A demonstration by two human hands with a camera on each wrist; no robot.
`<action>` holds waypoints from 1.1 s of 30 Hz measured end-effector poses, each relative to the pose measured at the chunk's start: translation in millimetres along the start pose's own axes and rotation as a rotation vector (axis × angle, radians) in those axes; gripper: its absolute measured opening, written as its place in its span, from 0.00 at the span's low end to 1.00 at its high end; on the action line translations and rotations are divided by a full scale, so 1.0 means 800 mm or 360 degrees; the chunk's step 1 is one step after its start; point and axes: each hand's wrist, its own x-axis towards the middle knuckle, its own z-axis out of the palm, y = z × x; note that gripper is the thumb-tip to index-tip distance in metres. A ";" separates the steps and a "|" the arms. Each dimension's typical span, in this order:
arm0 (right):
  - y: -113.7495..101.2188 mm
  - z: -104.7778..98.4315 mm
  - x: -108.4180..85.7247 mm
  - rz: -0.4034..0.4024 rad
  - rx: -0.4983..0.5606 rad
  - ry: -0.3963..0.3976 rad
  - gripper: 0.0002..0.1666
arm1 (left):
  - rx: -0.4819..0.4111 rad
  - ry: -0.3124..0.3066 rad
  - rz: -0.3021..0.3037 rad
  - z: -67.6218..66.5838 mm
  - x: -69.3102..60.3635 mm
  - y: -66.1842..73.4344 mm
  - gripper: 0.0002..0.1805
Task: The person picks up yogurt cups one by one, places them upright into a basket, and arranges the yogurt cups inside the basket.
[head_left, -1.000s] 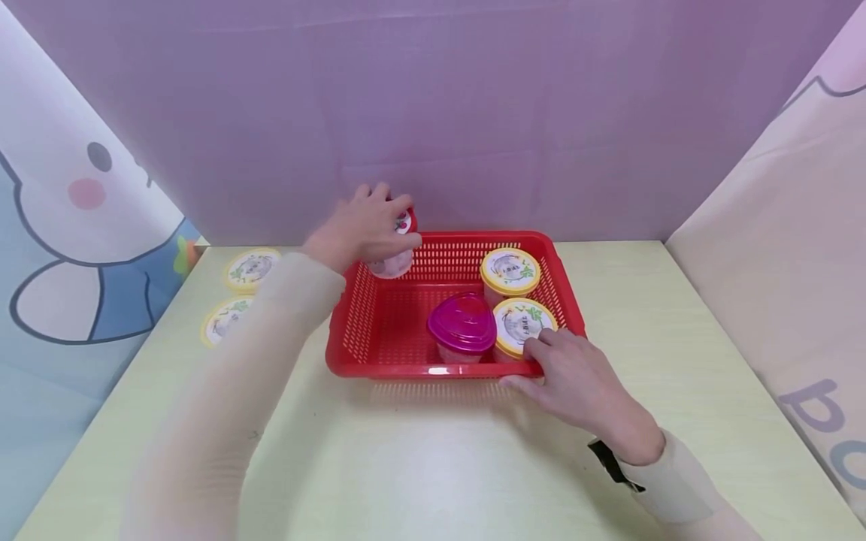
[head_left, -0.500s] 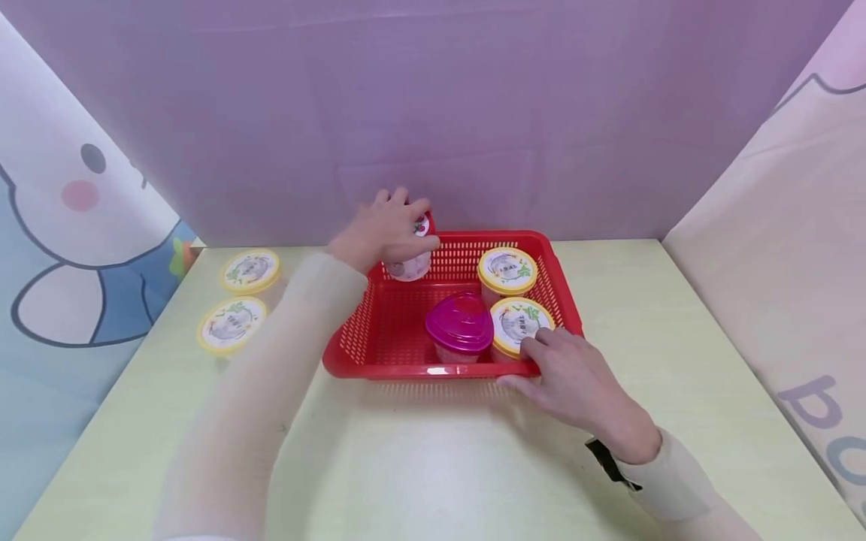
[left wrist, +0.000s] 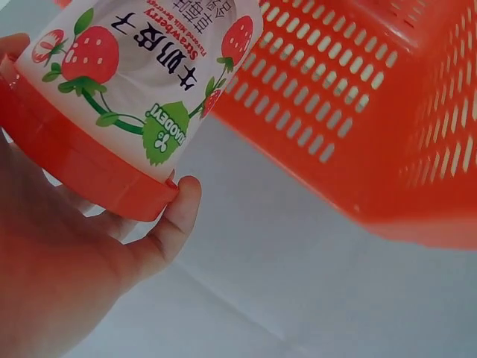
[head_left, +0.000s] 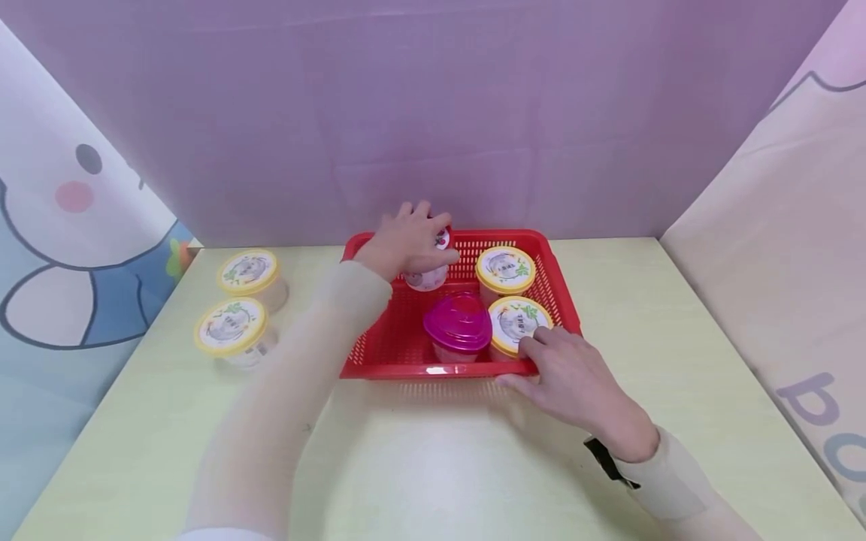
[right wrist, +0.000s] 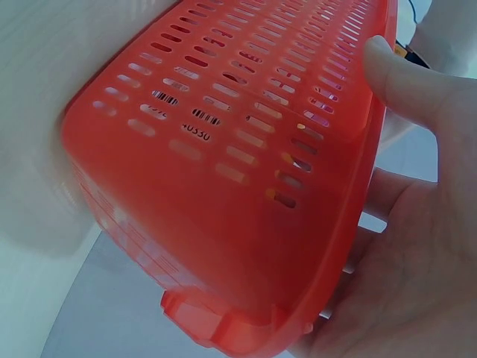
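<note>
Your left hand grips the strawberry cup by its lid over the rear of the basket, likely leaving its base free; your right hand holds the front rim, presumably for steadiness.

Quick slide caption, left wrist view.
Left hand grips a strawberry milk beverage cup by its red lid, near a slotted red basket.

Bright light leaves glare and soft shadows on the table.
</note>
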 end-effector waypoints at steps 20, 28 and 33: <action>-0.004 -0.001 -0.001 -0.0007 -0.0027 0.0005 0.26 | -0.0042 -0.0095 0.0018 0.042 0.017 0.020 0.50; -0.006 0.000 0.000 -0.0030 -0.0013 0.0025 0.25 | -0.0068 -0.0156 0.0038 0.055 0.018 0.019 0.51; -0.006 -0.001 0.000 -0.0025 -0.0021 0.0025 0.25 | -0.0114 -0.0220 0.0040 0.057 0.017 0.017 0.51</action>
